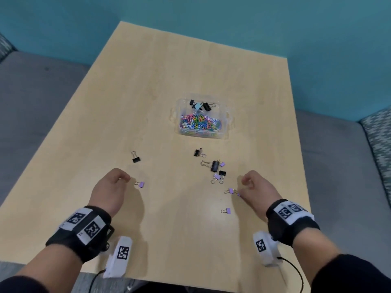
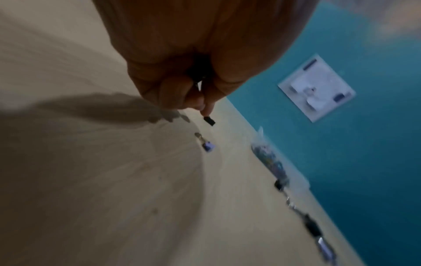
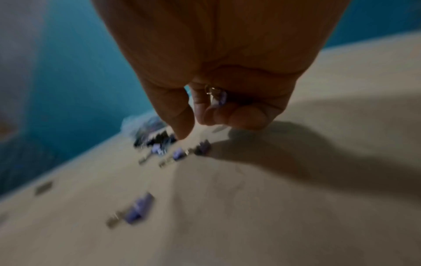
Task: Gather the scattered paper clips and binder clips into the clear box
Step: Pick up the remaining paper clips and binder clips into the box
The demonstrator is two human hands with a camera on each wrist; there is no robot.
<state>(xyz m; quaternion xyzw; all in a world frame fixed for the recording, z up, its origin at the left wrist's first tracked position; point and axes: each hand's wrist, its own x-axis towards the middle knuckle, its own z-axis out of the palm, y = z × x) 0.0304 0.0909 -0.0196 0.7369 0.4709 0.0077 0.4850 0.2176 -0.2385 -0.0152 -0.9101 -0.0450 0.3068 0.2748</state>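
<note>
The clear box (image 1: 226, 115) sits mid-table, full of coloured paper clips with a few binder clips at its far end. My left hand (image 1: 126, 179) is curled just left of a purple binder clip (image 1: 141, 183). In the left wrist view its fingers (image 2: 182, 93) close round something dark, seemingly a black binder clip (image 2: 196, 76). A lone black binder clip (image 1: 136, 159) lies beyond it. My right hand (image 1: 245, 183) hovers over a purple clip (image 1: 230, 190); the right wrist view shows a purple binder clip (image 3: 217, 96) gripped in its curled fingers.
Several black and purple binder clips (image 1: 214, 167) lie in a loose group between the box and my right hand. One more purple clip (image 1: 226, 211) lies nearer the front edge. The wooden table (image 1: 148, 92) stands against a teal wall, with grey seating on both sides.
</note>
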